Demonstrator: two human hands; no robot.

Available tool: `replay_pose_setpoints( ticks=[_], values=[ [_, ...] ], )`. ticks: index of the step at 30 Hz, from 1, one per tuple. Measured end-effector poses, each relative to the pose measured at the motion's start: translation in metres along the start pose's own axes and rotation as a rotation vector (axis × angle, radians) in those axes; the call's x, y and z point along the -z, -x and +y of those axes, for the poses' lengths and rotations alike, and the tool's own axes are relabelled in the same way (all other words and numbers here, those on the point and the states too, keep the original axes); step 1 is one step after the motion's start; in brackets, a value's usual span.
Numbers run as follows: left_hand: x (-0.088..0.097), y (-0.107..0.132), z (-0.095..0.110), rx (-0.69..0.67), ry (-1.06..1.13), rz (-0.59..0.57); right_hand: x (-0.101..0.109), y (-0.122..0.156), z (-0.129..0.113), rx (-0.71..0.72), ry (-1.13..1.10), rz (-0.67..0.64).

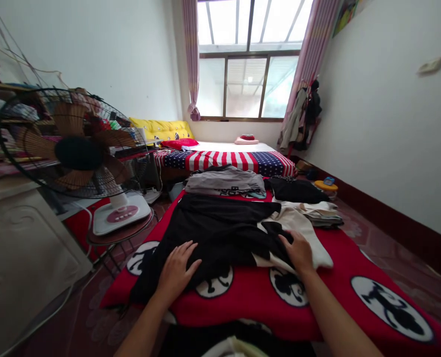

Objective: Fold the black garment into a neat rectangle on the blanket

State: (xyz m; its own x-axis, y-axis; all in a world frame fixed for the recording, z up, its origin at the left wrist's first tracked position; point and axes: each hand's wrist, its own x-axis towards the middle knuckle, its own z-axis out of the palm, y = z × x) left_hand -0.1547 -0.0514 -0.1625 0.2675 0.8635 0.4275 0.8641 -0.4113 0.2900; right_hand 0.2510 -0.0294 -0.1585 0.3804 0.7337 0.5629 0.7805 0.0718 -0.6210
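A black-and-cream garment (220, 233) is spread across a red blanket (235, 297) with black-and-white round prints. Its body is mostly black, and the cream part (309, 233) lies at the right; I cannot tell what kind of garment it is. My left hand (177, 267) rests palm down on the black cloth near its lower left edge, fingers stretched out. On the right side, my right hand (298, 250) lies on the garment where black meets cream, thumb and fingers apart.
Beyond the garment lie a grey folded shirt (225, 181), black folded clothes (298, 190) and a pale folded stack (322, 214). A standing fan (121, 213) sits on a stool at left, beside a cabinet (27, 243). A bed (223, 161) stands under the window.
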Motion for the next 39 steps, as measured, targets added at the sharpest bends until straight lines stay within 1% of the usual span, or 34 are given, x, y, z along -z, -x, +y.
replay_pose_setpoints(
  ticks=[2,3,6,8,10,12,15,16,17,19,20,23,24,25,26,27,29,30,31,32,33,35,36,37,39],
  values=[
    [-0.003,0.001,-0.002,0.027,0.001,0.025,0.007,-0.001,-0.001,-0.093,-0.184,0.066],
    [-0.004,0.001,-0.003,0.035,0.003,0.034,0.012,-0.002,-0.001,-0.149,-0.258,0.133],
    [-0.007,0.001,-0.007,0.030,0.018,0.045,0.036,0.000,0.009,-0.308,-0.428,0.412],
    [-0.005,0.001,-0.010,0.015,0.034,0.030,0.057,0.004,0.022,-0.394,-0.601,0.558],
    [0.001,0.001,-0.015,0.010,0.040,0.003,0.079,0.011,0.038,-0.425,-0.747,0.605],
    [0.011,0.003,-0.022,0.020,0.014,-0.022,0.098,0.018,0.052,-0.470,-0.846,0.645],
    [0.034,0.005,-0.038,0.072,-0.066,-0.068,0.114,0.023,0.064,-0.555,-0.832,0.673],
    [0.043,0.006,-0.043,0.086,-0.080,-0.094,0.116,0.022,0.065,-0.568,-0.801,0.637],
    [0.051,0.006,-0.049,0.092,-0.083,-0.126,0.117,0.020,0.064,-0.570,-0.760,0.575],
    [0.067,0.006,-0.058,0.090,-0.070,-0.194,0.117,0.010,0.058,-0.551,-0.679,0.419],
    [0.074,0.006,-0.061,0.092,-0.062,-0.230,0.117,0.004,0.052,-0.529,-0.629,0.321],
    [0.086,0.007,-0.064,0.125,-0.040,-0.312,0.115,-0.019,0.032,-0.448,-0.468,-0.002],
    [0.088,0.009,-0.064,0.138,-0.026,-0.321,0.115,-0.027,0.024,-0.415,-0.414,-0.092],
    [0.089,0.011,-0.064,0.147,-0.005,-0.318,0.114,-0.035,0.017,-0.381,-0.374,-0.137],
    [0.090,0.013,-0.063,0.154,0.020,-0.305,0.114,-0.042,0.011,-0.349,-0.357,-0.113],
    [0.090,0.017,-0.063,0.163,0.048,-0.285,0.112,-0.049,0.007,-0.319,-0.350,-0.026],
    [0.089,0.023,-0.063,0.182,0.098,-0.236,0.108,-0.059,0.002,-0.279,-0.347,0.242],
    [0.090,0.027,-0.063,0.195,0.113,-0.211,0.104,-0.061,0.002,-0.277,-0.353,0.349],
    [0.090,0.030,-0.064,0.213,0.118,-0.192,0.100,-0.062,0.003,-0.286,-0.362,0.400],
    [0.091,0.032,-0.065,0.238,0.113,-0.182,0.095,-0.062,0.003,-0.303,-0.377,0.384],
    [0.092,0.034,-0.066,0.270,0.103,-0.182,0.090,-0.059,0.004,-0.318,-0.397,0.294],
    [0.096,0.037,-0.068,0.336,0.083,-0.206,0.077,-0.050,0.002,-0.317,-0.398,0.037],
    [0.098,0.038,-0.069,0.366,0.076,-0.223,0.071,-0.043,0.000,-0.283,-0.350,-0.065],
    [0.101,0.039,-0.070,0.392,0.069,-0.243,0.066,-0.036,-0.004,-0.216,-0.272,-0.131],
    [0.108,0.043,-0.071,0.428,0.059,-0.286,0.056,-0.022,-0.013,-0.010,-0.088,-0.195]
  ],
)
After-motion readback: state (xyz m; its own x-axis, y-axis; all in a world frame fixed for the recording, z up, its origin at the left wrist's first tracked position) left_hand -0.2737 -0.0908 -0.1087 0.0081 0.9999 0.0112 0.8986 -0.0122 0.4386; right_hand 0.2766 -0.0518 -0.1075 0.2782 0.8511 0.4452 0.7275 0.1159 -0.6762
